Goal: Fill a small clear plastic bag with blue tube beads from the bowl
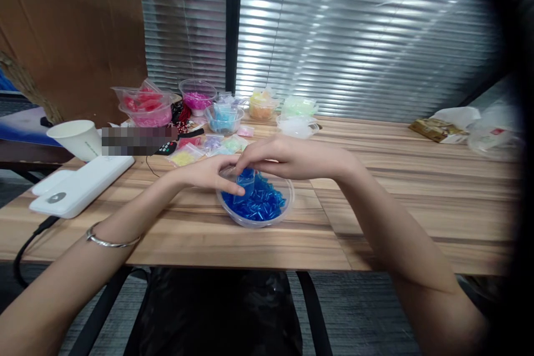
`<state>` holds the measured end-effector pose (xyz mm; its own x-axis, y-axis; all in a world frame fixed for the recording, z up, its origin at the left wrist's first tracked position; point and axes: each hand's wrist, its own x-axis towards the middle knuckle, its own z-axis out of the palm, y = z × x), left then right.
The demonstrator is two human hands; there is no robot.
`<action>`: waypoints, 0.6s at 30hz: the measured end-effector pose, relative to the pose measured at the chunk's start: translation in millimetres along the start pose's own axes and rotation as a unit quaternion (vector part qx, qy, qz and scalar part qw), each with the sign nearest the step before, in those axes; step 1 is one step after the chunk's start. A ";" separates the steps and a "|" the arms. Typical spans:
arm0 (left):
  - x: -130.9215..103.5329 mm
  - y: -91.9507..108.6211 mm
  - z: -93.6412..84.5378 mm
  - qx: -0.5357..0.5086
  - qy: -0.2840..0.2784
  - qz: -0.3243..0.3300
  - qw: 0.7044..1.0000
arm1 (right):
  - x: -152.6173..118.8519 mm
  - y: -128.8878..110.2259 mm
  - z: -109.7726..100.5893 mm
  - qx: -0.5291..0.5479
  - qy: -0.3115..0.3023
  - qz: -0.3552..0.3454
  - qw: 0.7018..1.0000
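Note:
A round clear plastic bowl (291, 203) full of short blue tube-like pieces (265, 203) stands near the table's front edge. Over its left part, my left hand (211, 172) grips a small clear plastic bag (246, 184) between thumb and fingers; blue shows in the bag. From the right, my right hand (287, 157) arches above the bowl, its fingers bent down and drawn together at the bag's top. The right fingertips are partly hidden, so whatever they hold cannot be made out.
Along the back stand tubs of pink pieces (152, 114), magenta pieces (198, 101), light blue (224, 119), orange (262, 105) and pale pieces (297, 125). Small filled bags (186, 156) lie before them. Left are a paper cup (77, 139) and a white device (83, 186); right, a tissue pack (438, 129).

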<state>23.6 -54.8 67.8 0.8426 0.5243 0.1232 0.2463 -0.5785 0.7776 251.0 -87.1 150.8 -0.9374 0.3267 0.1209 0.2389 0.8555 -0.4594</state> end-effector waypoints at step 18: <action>-1.8 4.0 1.6 -0.018 0.004 -0.040 0.999 | -10.2 -10.3 -10.4 0.015 -0.150 0.090 0.984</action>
<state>23.8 -59.0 69.7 0.8168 0.5732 0.0653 0.2949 -0.5122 0.8066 260.7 -95.1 163.4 -0.9140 0.3348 -0.2290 0.4052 0.7803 -0.4764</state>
